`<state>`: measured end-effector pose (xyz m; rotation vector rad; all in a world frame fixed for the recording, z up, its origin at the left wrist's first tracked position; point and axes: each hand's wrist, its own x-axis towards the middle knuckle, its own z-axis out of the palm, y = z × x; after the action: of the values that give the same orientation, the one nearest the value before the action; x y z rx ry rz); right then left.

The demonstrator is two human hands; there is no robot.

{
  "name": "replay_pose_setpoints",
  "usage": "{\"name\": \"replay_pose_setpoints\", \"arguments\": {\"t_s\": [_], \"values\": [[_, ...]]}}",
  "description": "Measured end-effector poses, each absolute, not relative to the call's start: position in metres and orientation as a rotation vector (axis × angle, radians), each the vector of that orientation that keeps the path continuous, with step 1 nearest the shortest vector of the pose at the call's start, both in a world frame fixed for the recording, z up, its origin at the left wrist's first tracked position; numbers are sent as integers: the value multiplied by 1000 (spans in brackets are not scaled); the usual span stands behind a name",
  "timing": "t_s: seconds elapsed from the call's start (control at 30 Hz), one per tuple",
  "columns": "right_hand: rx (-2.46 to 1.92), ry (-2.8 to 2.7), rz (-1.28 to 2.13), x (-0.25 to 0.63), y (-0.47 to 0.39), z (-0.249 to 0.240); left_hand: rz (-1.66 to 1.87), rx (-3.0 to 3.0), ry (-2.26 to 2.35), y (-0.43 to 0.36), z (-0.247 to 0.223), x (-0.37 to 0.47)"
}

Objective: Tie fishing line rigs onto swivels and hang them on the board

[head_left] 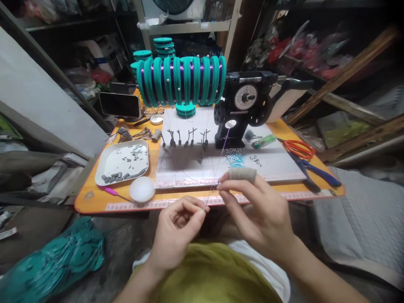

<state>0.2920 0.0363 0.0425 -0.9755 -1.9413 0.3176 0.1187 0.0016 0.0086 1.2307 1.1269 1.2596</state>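
Observation:
Just in front of the table's near edge, my left hand (176,229) pinches fine thread between thumb and forefinger. My right hand (263,206), a little higher and to the right, has its thumb and forefinger together on a purple thread (225,141), by a small dark bit. A grey wrap (242,174) covers one right finger. Thin threads run up from my hands toward a row of teal spools (181,82) wound with purple thread. The spools sit on a black winding machine (244,101) with a dial. Several dark weights (186,143) hang on threads below them.
A white tray (100,164) of grey pieces, a white round lid (142,189) and a pink-handled tool (110,191) lie left. Pale blue beads (235,160), blue-handled pliers (322,173) and orange-handled scissors (299,148) lie right. A phone (120,105) stands at the back left.

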Motion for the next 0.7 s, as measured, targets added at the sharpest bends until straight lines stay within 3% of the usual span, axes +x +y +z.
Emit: {"name": "replay_pose_setpoints", "arguments": {"t_s": [0.13, 0.23, 0.3, 0.47, 0.7], "values": [[-1079, -1894, 858, 289, 23, 30, 1276, 705, 987, -4, 4, 129], [-1053, -1762, 975, 282, 18, 24, 1304, 688, 953, -5, 4, 132], [-1048, -1781, 869, 281, 16, 22, 1312, 797, 979, -5, 4, 130], [-690, -2083, 203, 294, 19, 25, 1384, 1623, 1277, -4, 12, 119], [-708, -2370, 332, 299, 44, 49, 1413, 2528, 1234, -1, 14, 112]]}}
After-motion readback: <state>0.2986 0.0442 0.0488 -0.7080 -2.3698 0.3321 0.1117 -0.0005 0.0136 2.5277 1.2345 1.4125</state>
